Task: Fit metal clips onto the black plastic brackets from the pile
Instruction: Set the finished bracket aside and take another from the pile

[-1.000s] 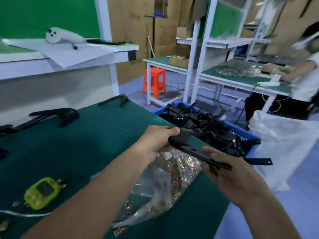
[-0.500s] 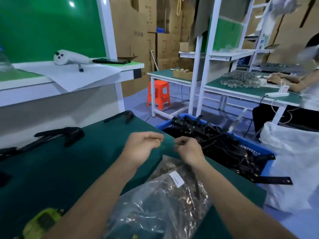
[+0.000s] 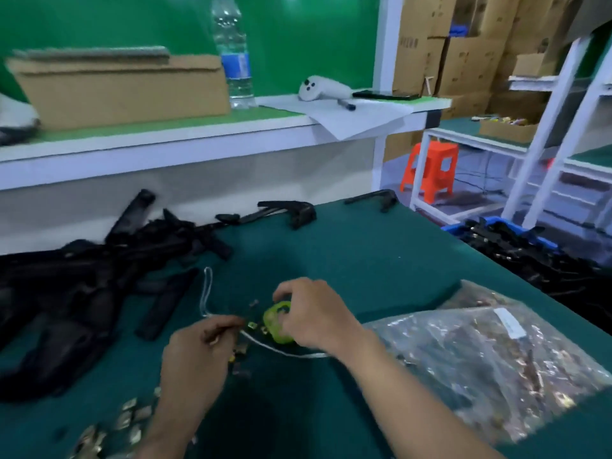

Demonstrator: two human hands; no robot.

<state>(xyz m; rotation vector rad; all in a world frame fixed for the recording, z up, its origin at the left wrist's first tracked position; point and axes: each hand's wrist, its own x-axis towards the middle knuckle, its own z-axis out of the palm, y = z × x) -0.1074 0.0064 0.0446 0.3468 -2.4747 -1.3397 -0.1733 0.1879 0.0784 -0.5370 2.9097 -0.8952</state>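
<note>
A pile of black plastic brackets [image 3: 82, 276] lies on the green table mat [image 3: 364, 260] at the left. Loose metal clips [image 3: 116, 425] are scattered at the bottom left, and a few more clips [image 3: 251, 324] lie between my hands. My left hand [image 3: 198, 352] is low in the middle, thumb and forefinger pinched on a small metal clip. My right hand [image 3: 311, 313] curls over a small green device [image 3: 278, 323], with a white cord [image 3: 208, 293] trailing from it. A clear plastic bag of clips [image 3: 496, 359] lies to the right.
A blue bin of black brackets [image 3: 530, 253] stands off the table's right edge. Single brackets [image 3: 291, 210] lie at the table's far edge. Behind is a white shelf with a cardboard box [image 3: 122, 87], a water bottle [image 3: 235, 54] and a white controller [image 3: 321, 87]. An orange stool [image 3: 430, 170] stands beyond.
The view has swung left from the blue bin to the table. The bracket held a second ago is gone from my hands. Both hands have moved down to the green device and loose clips.
</note>
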